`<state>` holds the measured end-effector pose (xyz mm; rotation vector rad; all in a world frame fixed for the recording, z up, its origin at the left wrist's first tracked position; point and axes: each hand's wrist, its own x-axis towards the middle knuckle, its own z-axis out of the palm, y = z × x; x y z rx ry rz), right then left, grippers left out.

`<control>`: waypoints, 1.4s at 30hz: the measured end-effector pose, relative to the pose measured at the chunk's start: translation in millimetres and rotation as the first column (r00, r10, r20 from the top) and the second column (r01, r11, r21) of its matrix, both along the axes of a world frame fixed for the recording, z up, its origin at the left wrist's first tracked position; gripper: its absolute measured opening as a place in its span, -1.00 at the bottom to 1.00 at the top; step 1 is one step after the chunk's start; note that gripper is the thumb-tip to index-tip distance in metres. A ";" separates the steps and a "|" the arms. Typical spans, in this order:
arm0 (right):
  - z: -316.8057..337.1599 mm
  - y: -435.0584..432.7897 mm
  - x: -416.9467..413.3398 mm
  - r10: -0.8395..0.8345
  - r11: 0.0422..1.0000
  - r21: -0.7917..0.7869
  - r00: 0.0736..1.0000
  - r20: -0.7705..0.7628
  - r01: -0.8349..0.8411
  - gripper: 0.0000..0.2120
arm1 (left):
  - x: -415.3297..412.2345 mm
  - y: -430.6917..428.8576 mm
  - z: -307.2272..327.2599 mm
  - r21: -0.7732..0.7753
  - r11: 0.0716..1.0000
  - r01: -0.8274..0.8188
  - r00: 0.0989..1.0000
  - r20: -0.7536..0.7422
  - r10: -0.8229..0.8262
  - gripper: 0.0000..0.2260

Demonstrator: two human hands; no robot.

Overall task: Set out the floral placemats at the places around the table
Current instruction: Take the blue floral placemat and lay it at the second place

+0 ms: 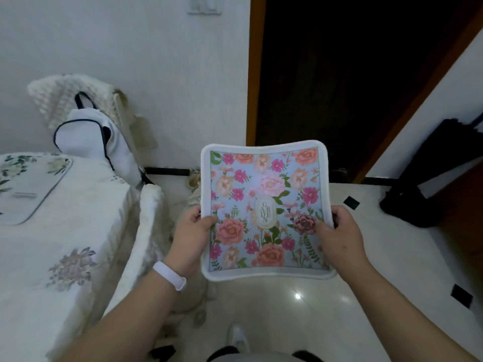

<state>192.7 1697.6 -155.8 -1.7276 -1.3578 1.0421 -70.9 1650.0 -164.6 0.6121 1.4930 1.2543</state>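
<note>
I hold a floral placemat [266,194] in the air over the floor, pale blue with pink and orange flowers, a white border and a "GARDEN" label. My left hand [192,231] grips its left edge, thumb on top. At the right edge my right hand [339,236] does the same. A second placemat [28,184], pale with green and white flowers, lies flat on the table [65,257] at the left, which is covered by a white flowered cloth.
A chair with a cream cover and a white bag [96,142] stands against the wall behind the table's corner. A dark open doorway [352,74] is straight ahead. A black object [428,178] leans on the right wall. The glossy tile floor [300,309] lies below.
</note>
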 end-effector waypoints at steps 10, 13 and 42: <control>-1.6 122.3 -97.1 0.247 0.968 -0.021 0.965 -0.085 -0.250 -0.87 | -86.1 50.0 1.6 -0.097 0.952 -0.289 0.930 0.208 0.303 -0.76; -11.0 167.2 -137.2 0.368 0.923 -0.068 0.920 -0.136 -0.379 -0.88 | -111.0 60.6 7.6 -0.119 0.909 -0.399 0.887 0.201 0.416 -0.75; -26.1 185.5 -460.0 0.961 0.091 -0.142 0.124 -0.248 -0.986 -0.87 | -175.2 -67.2 -13.3 -0.176 -0.003 -0.984 -0.012 0.055 0.998 -0.76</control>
